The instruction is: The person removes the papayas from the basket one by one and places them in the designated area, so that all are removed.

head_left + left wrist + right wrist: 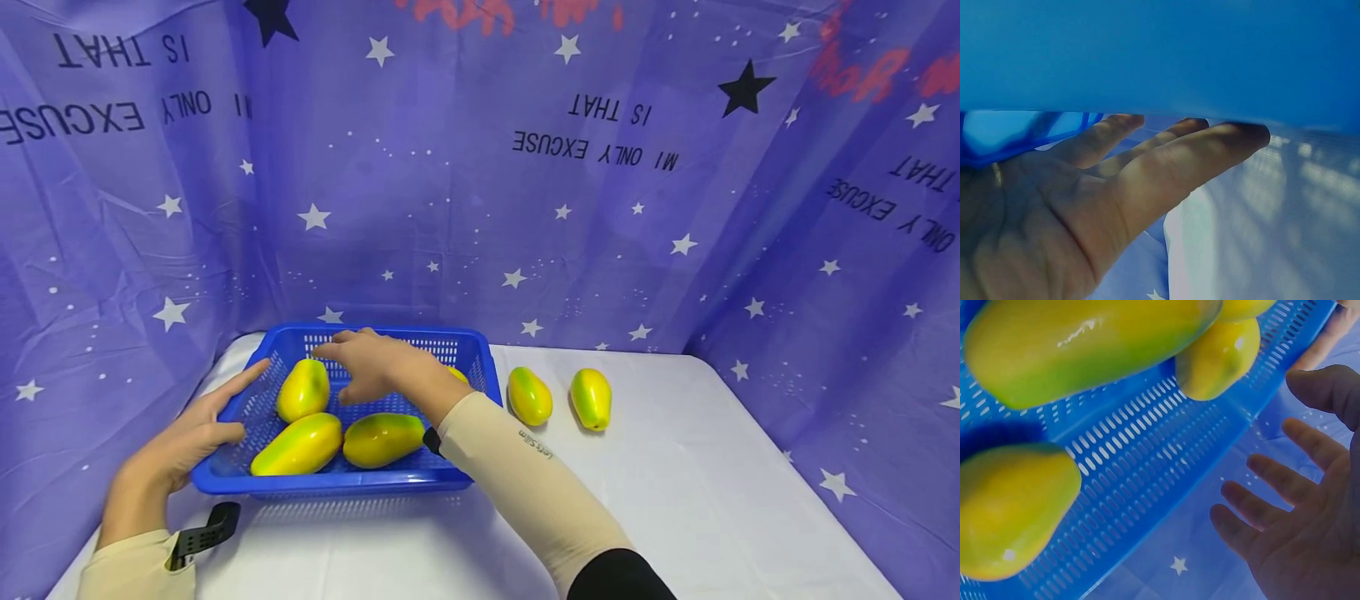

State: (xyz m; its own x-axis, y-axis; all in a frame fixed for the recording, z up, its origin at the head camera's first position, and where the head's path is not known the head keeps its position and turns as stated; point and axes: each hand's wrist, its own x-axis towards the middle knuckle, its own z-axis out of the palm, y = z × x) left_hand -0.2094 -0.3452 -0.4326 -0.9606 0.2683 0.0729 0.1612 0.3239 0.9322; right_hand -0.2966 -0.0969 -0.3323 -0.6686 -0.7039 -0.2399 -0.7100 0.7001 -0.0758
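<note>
A blue plastic basket (315,483) with slotted sides holds several yellow-green papayas, among them one papaya (303,390) at the back left and another papaya (384,440) near the front. My left hand (183,429) holds the basket's left rim, its thumb tip over the edge. In the left wrist view, straight fingers (1179,162) extend beneath the blue plastic. Over the basket's back part, my right hand (375,362) hovers with fingers spread and nothing in them. The right forearm partly hides a papaya (457,375) at the basket's right side.
To the right of the basket, two more papayas, a nearer-in one (529,396) and an outer one (591,400), lie on the white tabletop (697,492). A purple curtain (465,217) with stars and lettering encloses the table at the back and sides.
</note>
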